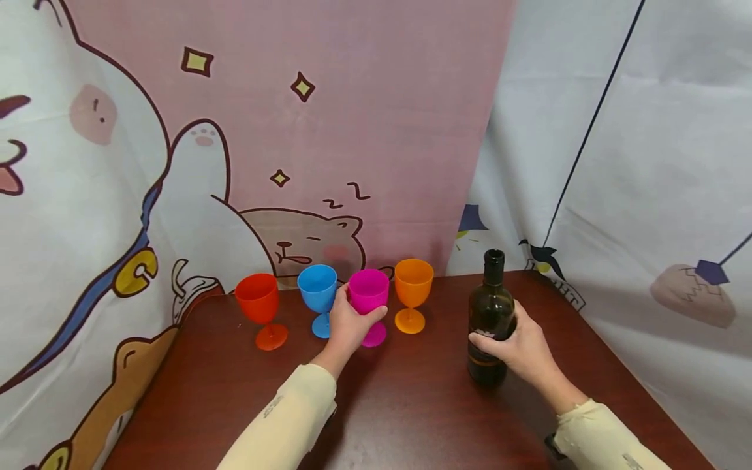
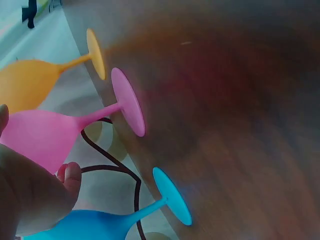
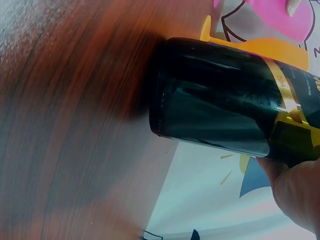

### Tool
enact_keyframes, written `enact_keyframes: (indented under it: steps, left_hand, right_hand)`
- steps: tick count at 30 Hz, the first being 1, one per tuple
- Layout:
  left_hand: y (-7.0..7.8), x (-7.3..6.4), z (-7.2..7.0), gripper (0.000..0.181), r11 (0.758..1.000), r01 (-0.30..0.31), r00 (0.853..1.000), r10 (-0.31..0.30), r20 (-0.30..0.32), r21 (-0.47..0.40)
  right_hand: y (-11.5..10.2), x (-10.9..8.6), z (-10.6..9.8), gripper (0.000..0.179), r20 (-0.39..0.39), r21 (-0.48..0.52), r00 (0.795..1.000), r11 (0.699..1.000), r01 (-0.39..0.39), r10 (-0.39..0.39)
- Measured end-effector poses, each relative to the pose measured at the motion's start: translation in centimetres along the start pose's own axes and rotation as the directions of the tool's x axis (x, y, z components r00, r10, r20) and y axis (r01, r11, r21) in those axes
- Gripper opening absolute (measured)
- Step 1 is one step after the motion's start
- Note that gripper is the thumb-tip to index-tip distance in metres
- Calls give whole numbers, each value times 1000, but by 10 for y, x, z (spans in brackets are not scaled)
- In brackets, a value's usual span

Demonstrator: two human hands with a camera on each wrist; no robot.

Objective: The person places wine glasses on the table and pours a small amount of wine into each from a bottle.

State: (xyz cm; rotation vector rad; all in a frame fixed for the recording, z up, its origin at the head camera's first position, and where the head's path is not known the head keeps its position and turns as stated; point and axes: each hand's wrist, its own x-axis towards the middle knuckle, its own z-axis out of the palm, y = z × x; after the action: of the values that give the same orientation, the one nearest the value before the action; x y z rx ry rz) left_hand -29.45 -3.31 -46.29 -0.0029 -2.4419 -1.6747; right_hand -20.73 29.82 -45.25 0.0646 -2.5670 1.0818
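Note:
In the head view my left hand [image 1: 351, 321] grips the bowl of a magenta plastic goblet [image 1: 369, 287], thumb at its near right side. That goblet looks pink [image 2: 45, 131] in the left wrist view, its stem and round foot showing below the hand. My right hand [image 1: 525, 346] holds a dark glass wine bottle [image 1: 490, 307] round its body, at the right of the table. The bottle [image 3: 215, 95] is upright and uncapped, with a gold-banded label; whether its base touches the table I cannot tell. Some fingers are hidden behind the goblet and the bottle.
A blue goblet [image 1: 318, 287] stands just left of the magenta one, an orange goblet [image 1: 414, 284] just right. Farther left is a red goblet [image 1: 258, 297]. All stand near the back edge of the brown table [image 1: 411, 418], before a cartoon-printed cloth [image 1: 376, 130].

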Motion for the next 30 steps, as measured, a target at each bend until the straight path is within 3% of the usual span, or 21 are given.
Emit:
enact_keyframes:
  steps: [4,9,13,17,22,26,30]
  left_hand:
    - [-6,-22,-20,93,999,-30,997,32,72,-21]
    - [-11,-50,-41,87,997,-66,982,73,174,-48]
    - [-12,-64,-50,85,996,-73,973,80,217,-41]
    - [-12,-71,-53,86,997,-65,966,75,247,-49]
    - [-12,-77,-55,88,996,-52,955,72,289,-75]
    - [-13,-80,-56,87,994,-68,950,91,298,-87]
    - [-13,-83,-57,86,994,-68,949,89,302,-81]
  right_hand:
    - [-4,2,3,84,5,-5,1000,1000,9,-9]
    - [-10,5,7,85,8,-22,998,998,57,-57]
    - [-16,7,11,90,24,-60,991,989,133,-132]
    - [-25,6,15,92,92,-115,971,966,232,-222]
    - [-35,4,15,94,181,-251,931,900,355,-316]
    - [-44,5,12,97,198,-354,898,825,440,-394]
    - [-56,10,5,100,249,-407,851,747,526,-463]
